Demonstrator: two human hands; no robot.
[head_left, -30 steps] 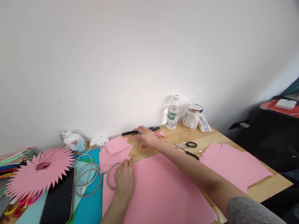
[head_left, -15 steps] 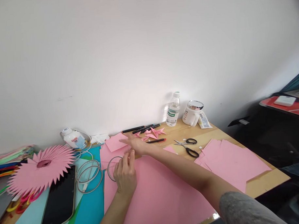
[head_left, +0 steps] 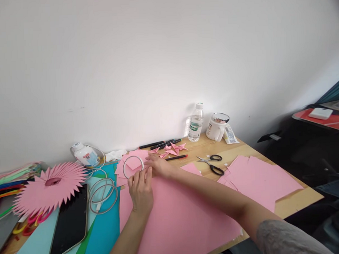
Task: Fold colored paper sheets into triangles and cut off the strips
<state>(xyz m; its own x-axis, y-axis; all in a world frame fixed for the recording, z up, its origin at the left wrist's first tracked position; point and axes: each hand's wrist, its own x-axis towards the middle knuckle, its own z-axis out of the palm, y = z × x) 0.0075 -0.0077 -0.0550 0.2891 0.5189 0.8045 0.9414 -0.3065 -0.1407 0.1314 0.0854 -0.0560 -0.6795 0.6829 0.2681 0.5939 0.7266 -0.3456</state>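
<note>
My left hand (head_left: 141, 189) has its fingers closed on the near edge of a thin ring (head_left: 124, 169), which stands out above pink paper pieces. Just right of it, my right hand (head_left: 158, 166) reaches over the far edge of a large pink sheet (head_left: 184, 223); its fingertips are close to the left fingers, and what they touch is too small to tell. Small pink sheets (head_left: 136, 161) lie behind the hands. Folded pink stars (head_left: 174, 149) rest beyond my right hand, beside a red-tipped black pen (head_left: 177, 157).
Scissors (head_left: 211, 164), a water bottle (head_left: 195, 124) and a mug (head_left: 217, 127) stand or lie right of centre. More pink sheets (head_left: 260, 179) are at the right. At the left are a phone (head_left: 69, 223), a coiled cable (head_left: 103, 196), a pleated pink flower (head_left: 52, 190) and a white bottle (head_left: 87, 155).
The ring has moved up and slightly right over the small pink sheets. My right hand no longer reaches across those sheets; its fingers have drawn back toward my left hand.
</note>
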